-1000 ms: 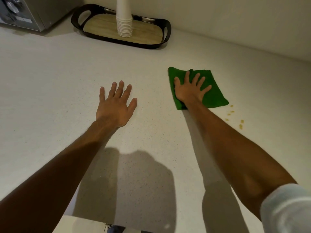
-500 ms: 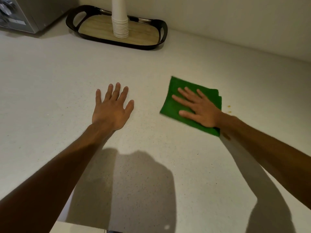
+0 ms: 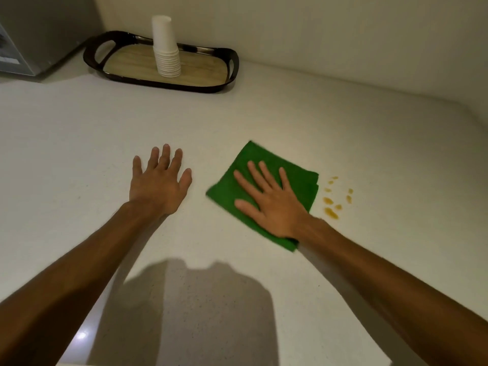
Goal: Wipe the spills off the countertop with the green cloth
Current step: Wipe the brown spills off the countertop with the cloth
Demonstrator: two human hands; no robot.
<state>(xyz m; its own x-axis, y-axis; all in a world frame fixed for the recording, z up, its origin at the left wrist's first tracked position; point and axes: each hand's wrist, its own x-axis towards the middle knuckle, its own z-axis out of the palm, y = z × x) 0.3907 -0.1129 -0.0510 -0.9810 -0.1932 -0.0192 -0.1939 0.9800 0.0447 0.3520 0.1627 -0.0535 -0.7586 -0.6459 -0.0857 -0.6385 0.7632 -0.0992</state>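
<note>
Two bare hands lie on a pale speckled countertop (image 3: 264,114), seen from above by a camera on the person's head. The right hand (image 3: 272,204) presses flat on the green cloth (image 3: 295,178), fingers spread and straight, pinning it rather than gripping it. The left hand (image 3: 158,186) rests palm down on bare counter just left of the cloth, fingers released and slightly fanned, holding nothing.

Half a second ago the cloth covered most of the spill, with only a speck showing past its right edge. Now a cluster of small amber drops (image 3: 334,199) is exposed just beside the cloth's right edge, apart from it. A second ago the same drops sat below and right of the cloth. So the cloth has swept over them and back off, and they are still there; the wipe has probably not lifted them yet, and another pass to the right looks needed.

For room to move: the counter is open on every side of the cloth. The back wall runs well beyond it. A dark tray (image 3: 229,83) with a wood-look base holds a stack of white paper cups (image 3: 166,48) at the far left, well apart, next to a grey appliance (image 3: 39,35) in the corner. The counter's near edge lies at the bottom of the view.
</note>
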